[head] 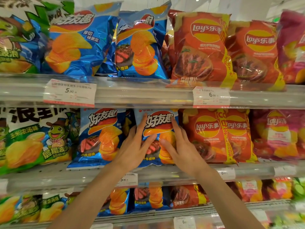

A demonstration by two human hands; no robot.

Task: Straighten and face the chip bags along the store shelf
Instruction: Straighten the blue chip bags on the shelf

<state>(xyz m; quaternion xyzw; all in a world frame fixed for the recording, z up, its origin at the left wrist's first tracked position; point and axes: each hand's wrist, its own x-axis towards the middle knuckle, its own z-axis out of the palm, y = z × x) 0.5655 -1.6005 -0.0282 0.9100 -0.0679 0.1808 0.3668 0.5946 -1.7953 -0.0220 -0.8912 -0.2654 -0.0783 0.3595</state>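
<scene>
Far left, middle shelf: a green glossy chip bag printed with a cartoon frog (33, 142) stands facing out, tilted slightly, well apart from the hands.
Left blue bag: a shiny blue foil chip bag with ridged orange crisps and a steak picture (99, 138) stands upright just beside the one being handled, its lower left corner reaching the shelf lip.
Left hand: the left hand (135, 146) lies flat on the left side of the handled bag, fingers straight and slightly spread, forefinger reaching up toward the logo.
Task bag: the second blue foil chip bag of the same print (156, 128) stands on the middle shelf between the two hands, front outward, touching its blue neighbour.
Right hand: the right hand (179, 146) presses the bag's right side, fingers straight and spread, thumb lying across the front.
Right of the hands: an orange-red foil chip bag with a yellow and red round logo (208, 134) stands just beside, facing out.
Handling: the bag looks light, air-puffed and slick, and its contents would likely crush easily; a gentle flat press on both side edges seems wiser than squeezing the middle.
Shelf edge: a clear plastic price rail (165, 172) runs beneath.
</scene>
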